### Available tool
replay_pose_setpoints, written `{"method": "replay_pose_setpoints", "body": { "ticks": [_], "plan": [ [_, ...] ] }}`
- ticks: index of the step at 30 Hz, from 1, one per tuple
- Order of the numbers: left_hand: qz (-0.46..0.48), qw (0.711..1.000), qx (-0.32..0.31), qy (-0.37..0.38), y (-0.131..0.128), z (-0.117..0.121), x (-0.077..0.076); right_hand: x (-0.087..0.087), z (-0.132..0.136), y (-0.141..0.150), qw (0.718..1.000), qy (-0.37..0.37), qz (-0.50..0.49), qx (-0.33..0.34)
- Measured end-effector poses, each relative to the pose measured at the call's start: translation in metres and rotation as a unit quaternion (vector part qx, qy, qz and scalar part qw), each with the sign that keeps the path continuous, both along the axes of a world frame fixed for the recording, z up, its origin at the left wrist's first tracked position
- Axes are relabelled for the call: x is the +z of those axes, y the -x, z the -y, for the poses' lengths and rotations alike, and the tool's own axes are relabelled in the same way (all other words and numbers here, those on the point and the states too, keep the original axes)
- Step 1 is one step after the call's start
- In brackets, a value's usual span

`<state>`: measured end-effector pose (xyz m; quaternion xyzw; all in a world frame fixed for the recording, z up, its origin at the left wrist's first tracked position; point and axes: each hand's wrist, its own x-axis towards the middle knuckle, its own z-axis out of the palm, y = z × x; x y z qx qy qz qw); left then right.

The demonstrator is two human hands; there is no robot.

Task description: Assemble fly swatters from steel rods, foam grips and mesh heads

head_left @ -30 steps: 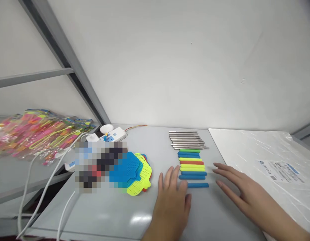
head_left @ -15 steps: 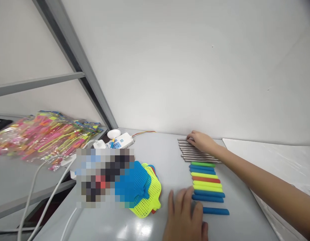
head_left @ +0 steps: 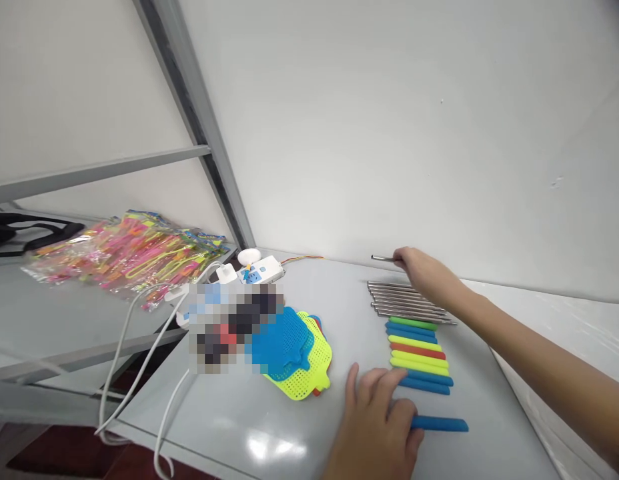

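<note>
My right hand [head_left: 423, 270] is closed on a thin metal rod [head_left: 383, 258] and holds it lifted above the row of metal rods [head_left: 407, 303] at the back of the table. My left hand [head_left: 377, 423] rests near the table's front edge, thumb and fingers pinching the left end of a blue handle [head_left: 442, 424] that lies apart from the others. Between the two hands lies a row of coloured handles [head_left: 418, 352], green, blue, yellow and red.
Stacked mesh swatter heads [head_left: 294, 350], blue over yellow, lie left of the handles. A white power strip [head_left: 257, 272] with cables sits at the back. Bags of coloured items [head_left: 124, 253] lie on the left shelf. A plastic-wrapped white sheet [head_left: 584, 327] covers the right of the grey table [head_left: 339, 293].
My right hand went from the table's right side to the metal rods and lifted one. My left hand closed on the single blue handle. The view swung to the left.
</note>
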<state>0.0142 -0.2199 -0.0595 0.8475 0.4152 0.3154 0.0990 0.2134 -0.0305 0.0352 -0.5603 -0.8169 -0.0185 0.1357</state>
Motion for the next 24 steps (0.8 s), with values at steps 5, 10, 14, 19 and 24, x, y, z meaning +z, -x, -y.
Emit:
{"method": "replay_pose_setpoints", "body": {
  "ticks": [5, 10, 14, 19, 24],
  "plan": [
    [0.226, 0.966, -0.003, 0.124, 0.015, 0.009, 0.022, 0.007, 0.111, -0.02, 0.978, -0.154, -0.141, -0.01],
    [0.246, 0.909, 0.058, 0.332, 0.033, 0.027, 0.03, -0.036, 0.208, -0.038, 0.981, -0.181, -0.051, 0.056],
    [0.241, 0.885, 0.052, 0.396, 0.041, 0.033, 0.027, -0.058, 0.226, -0.035, 0.964, -0.241, 0.012, 0.115],
    [0.197, 0.898, 0.051, 0.389, 0.038, 0.03, 0.028, -0.056, 0.222, -0.027, 0.959, -0.236, 0.053, 0.145],
    [0.217, 0.905, 0.052, 0.362, 0.036, 0.03, 0.029, -0.054, 0.227, -0.032, 0.952, -0.277, 0.01, 0.131]
  ]
}}
